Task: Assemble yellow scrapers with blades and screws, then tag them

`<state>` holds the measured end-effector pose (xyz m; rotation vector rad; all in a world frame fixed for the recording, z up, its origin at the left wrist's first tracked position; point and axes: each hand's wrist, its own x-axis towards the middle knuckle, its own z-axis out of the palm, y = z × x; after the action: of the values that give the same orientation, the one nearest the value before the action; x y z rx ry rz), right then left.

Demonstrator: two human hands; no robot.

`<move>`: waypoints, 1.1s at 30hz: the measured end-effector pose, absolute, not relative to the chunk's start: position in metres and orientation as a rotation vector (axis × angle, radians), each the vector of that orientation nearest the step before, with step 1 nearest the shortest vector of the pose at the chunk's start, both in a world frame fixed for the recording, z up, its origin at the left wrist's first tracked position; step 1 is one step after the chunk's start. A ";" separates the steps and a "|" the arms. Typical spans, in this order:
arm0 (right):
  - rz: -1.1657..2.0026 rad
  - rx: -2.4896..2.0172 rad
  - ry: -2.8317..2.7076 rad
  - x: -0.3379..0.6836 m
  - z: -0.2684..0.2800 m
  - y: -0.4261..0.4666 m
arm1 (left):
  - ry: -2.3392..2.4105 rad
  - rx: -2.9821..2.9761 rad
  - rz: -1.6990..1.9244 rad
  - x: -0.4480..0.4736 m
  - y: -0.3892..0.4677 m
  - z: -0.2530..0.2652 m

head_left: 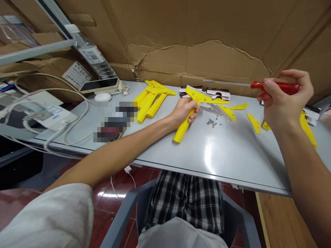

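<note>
My left hand point(184, 111) is closed round the handle of a yellow scraper point(181, 131) just above the middle of the table. A metal edge shows along the scraper's wide head. My right hand point(286, 89), raised at the right, grips the red handle of a screwdriver point(278, 87), whose long shaft points left, apart from the scraper. Beyond my left hand lie thin metal blades point(210, 110) and loose yellow head pieces point(239, 106). A small heap of screws point(211, 122) sits on the table to the right of the scraper.
Several yellow scrapers point(152, 98) are stacked at the left back. Small black-and-white packets point(218, 93) stand along the cardboard point(165, 58) behind the table point(165, 151). A phone point(99, 84), a water bottle point(94, 57) and a power strip with cables point(51, 115) crowd the left side.
</note>
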<state>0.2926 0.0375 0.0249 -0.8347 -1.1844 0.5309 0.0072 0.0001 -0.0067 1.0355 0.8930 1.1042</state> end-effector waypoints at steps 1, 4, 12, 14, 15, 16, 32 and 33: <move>0.522 -0.796 -1.154 0.295 0.025 0.042 | 0.888 1.038 1.107 0.007 0.000 -0.007; 0.471 -0.715 -1.090 0.301 0.024 0.049 | 0.893 1.036 1.115 0.008 0.000 -0.007; 0.344 -0.717 -1.042 0.305 0.022 0.052 | 0.913 1.026 1.114 0.009 -0.002 -0.004; 0.347 -0.716 -1.042 0.304 0.022 0.052 | 0.922 1.017 1.107 0.010 -0.002 -0.004; 0.344 -0.715 -1.049 0.303 0.022 0.051 | 0.925 1.014 1.106 0.010 -0.002 -0.005; 0.334 -0.710 -1.063 0.302 0.022 0.051 | 0.926 1.013 1.106 0.010 -0.002 -0.006; 0.302 -0.656 -1.117 0.286 0.027 0.036 | 0.894 1.032 1.108 0.007 -0.001 -0.011; 0.307 -0.668 -1.122 0.286 0.027 0.036 | 0.896 1.030 1.109 0.007 -0.001 -0.010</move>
<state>0.2861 0.0357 0.0267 -0.6678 -1.1217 0.3068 0.0072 -0.0007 -0.0105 1.0297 0.8957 1.1087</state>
